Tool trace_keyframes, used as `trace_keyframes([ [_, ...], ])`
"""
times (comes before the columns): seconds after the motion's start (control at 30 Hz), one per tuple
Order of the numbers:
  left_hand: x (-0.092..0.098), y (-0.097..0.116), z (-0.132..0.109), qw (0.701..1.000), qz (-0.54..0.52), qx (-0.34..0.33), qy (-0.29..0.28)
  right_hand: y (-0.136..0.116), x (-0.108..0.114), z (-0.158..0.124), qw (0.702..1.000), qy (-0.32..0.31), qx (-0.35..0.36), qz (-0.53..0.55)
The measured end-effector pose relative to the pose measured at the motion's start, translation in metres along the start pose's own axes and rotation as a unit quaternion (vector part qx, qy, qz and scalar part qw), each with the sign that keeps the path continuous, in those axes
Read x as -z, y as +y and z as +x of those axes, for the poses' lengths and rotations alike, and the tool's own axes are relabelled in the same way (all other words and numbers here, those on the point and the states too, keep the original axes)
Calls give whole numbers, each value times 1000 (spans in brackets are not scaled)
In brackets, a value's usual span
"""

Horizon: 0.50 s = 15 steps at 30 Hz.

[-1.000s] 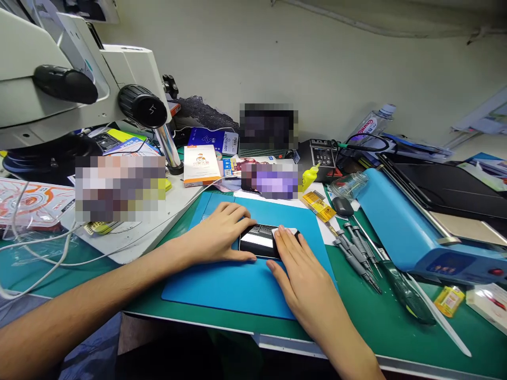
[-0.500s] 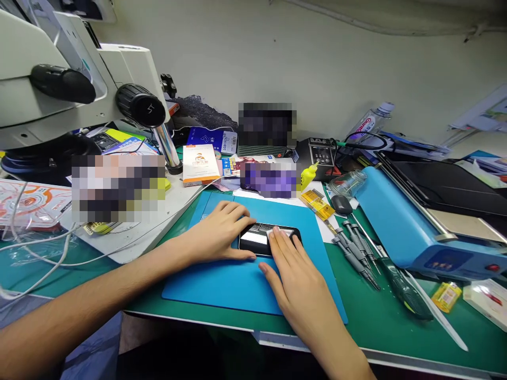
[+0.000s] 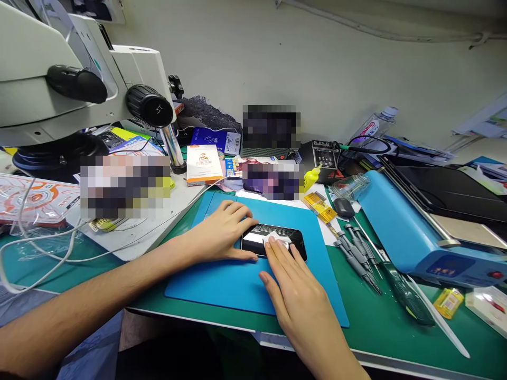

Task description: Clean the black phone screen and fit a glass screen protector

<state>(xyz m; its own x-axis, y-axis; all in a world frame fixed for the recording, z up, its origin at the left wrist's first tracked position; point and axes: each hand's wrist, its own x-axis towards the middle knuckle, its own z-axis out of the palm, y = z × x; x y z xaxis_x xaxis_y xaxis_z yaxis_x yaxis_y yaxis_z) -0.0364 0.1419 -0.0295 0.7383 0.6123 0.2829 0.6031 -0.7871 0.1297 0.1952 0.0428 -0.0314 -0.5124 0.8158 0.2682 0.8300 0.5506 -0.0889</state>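
Observation:
A black smartphone (image 3: 297, 237) lies face up on the blue mat (image 3: 222, 285), its glossy screen reflecting light. My left hand (image 3: 219, 232) grips the phone's left end, thumb along the near edge and fingers at the far edge. Under the fingertips of my right hand (image 3: 299, 287) is a small white wipe (image 3: 272, 235), pressed against the middle of the screen. The right fingers are straight and close together, with the thumb held apart over the mat. Part of the wipe is hidden beneath them.
A microscope (image 3: 146, 105) stands at the left on its pale base. To the right lie several screwdrivers (image 3: 358, 258), a green-handled tool (image 3: 407, 295), a white stick (image 3: 439, 319) and a blue machine (image 3: 400, 227). Boxes (image 3: 204, 164) and a yellow bottle (image 3: 312, 178) stand behind the mat.
My right fingers and the wipe have slid a little left and nearer across the screen, showing more of the phone's right end. My left hand keeps its grip. The view has shifted slightly.

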Motion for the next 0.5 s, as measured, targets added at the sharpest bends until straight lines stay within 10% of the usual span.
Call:
trace_keyframes([
  [0.5,1,1,0,1000,18,-8,13,25,12,24,985,126,-57,104],
])
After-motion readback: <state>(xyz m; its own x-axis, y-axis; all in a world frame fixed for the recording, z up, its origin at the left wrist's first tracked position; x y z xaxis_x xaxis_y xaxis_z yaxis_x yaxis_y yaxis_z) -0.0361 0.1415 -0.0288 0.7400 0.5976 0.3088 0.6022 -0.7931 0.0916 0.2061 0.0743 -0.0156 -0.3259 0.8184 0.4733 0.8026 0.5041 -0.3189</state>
